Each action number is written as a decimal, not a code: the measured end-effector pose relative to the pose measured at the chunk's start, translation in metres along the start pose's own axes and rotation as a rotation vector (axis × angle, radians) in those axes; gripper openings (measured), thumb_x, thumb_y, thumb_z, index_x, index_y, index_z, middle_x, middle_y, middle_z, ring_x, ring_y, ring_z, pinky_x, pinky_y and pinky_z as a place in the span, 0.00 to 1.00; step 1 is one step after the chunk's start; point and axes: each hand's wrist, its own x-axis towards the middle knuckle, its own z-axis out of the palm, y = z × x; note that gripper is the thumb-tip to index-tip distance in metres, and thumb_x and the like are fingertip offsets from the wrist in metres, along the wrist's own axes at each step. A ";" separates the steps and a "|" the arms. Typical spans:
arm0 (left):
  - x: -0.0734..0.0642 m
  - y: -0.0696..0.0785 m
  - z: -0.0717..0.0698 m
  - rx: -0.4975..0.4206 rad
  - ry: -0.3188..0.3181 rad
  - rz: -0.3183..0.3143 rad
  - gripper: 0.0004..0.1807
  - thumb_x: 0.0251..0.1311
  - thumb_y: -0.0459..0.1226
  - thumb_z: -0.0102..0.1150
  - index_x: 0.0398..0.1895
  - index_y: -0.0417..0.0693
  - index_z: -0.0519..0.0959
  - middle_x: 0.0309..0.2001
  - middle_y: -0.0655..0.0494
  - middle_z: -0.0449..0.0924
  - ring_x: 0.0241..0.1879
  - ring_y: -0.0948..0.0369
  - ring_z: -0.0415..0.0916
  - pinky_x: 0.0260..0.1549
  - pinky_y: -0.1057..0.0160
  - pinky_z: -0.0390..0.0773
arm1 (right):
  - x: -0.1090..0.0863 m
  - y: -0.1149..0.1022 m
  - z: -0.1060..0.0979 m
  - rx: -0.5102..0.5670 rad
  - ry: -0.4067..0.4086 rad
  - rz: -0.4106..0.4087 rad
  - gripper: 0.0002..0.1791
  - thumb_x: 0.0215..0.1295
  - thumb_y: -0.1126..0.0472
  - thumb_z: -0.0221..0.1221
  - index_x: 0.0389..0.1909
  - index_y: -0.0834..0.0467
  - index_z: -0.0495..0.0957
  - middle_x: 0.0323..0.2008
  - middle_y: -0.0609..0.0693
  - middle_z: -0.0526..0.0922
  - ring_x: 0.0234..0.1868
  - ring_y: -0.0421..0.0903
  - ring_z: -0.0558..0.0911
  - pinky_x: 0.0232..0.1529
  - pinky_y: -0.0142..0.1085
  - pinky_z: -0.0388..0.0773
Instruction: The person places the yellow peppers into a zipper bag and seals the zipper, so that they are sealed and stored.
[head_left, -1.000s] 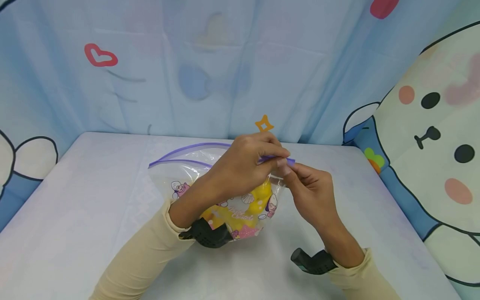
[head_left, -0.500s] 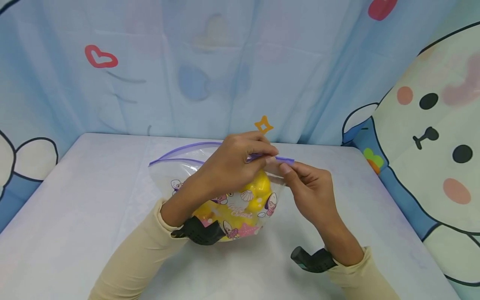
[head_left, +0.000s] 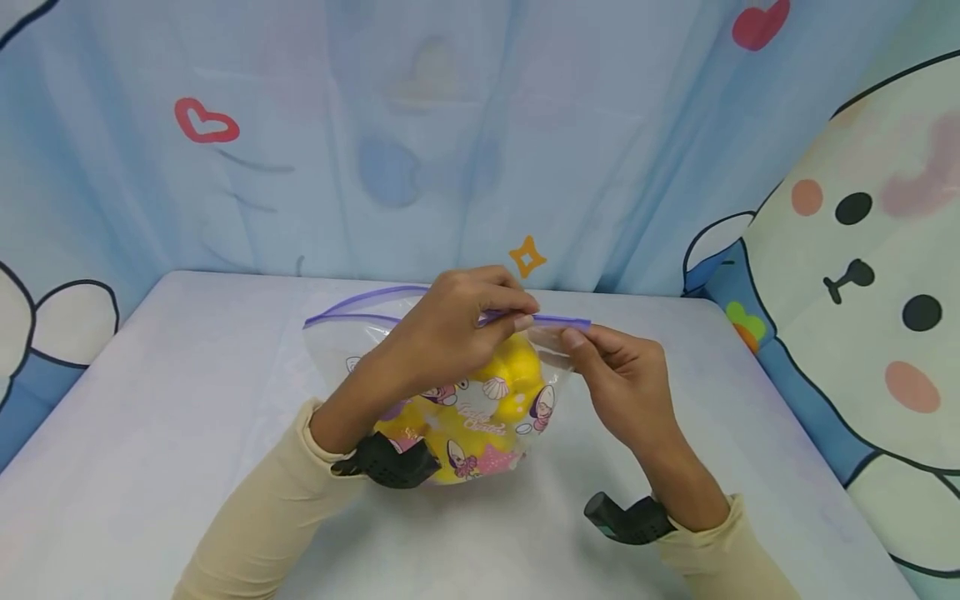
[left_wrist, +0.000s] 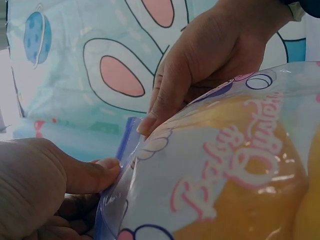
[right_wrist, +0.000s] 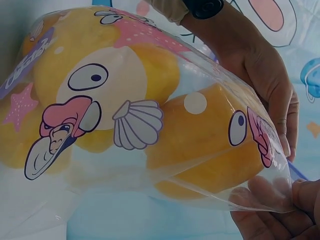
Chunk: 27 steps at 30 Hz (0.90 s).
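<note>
A clear zip bag (head_left: pixel 491 433) printed with shells and cartoon figures stands on the table, with rounded yellow things (head_left: pixel 517 367) inside; their kind is unclear through the film. Along its top runs a purple zip strip (head_left: pixel 558 322). My left hand (head_left: pixel 442 333) pinches this strip between thumb and fingers near the middle. Left of that hand the strip's two purple edges lie apart; to its right they run as one line. At the bag's right top corner, my right hand (head_left: pixel 630 383) pinches the film just under the strip's end, as the left wrist view also shows.
Both hands work above a white-covered table (head_left: pixel 172 433). Behind it hangs a blue printed curtain (head_left: pixel 300 167), with a large cartoon animal (head_left: pixel 870 275) on the right side. Dark wrist cameras (head_left: pixel 630 521) sit below both hands.
My left hand has slid left along the purple zip strip, away from the right hand, leaving more strip showing between them. The right hand keeps its pinch at the corner.
</note>
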 end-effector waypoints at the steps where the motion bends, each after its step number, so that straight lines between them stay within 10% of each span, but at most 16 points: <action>1: -0.001 -0.001 -0.001 -0.004 0.001 -0.002 0.08 0.62 0.27 0.59 0.41 0.36 0.85 0.36 0.53 0.80 0.33 0.65 0.73 0.34 0.71 0.74 | 0.000 0.000 0.000 0.003 -0.005 0.000 0.12 0.68 0.71 0.54 0.46 0.70 0.82 0.40 0.60 0.86 0.42 0.41 0.85 0.41 0.33 0.80; 27: -0.010 -0.011 -0.012 0.016 0.020 -0.017 0.09 0.60 0.25 0.59 0.42 0.35 0.85 0.37 0.53 0.81 0.34 0.63 0.74 0.35 0.68 0.77 | 0.006 0.004 -0.009 -0.007 -0.010 0.002 0.12 0.68 0.71 0.55 0.46 0.72 0.82 0.39 0.61 0.86 0.39 0.39 0.85 0.40 0.32 0.80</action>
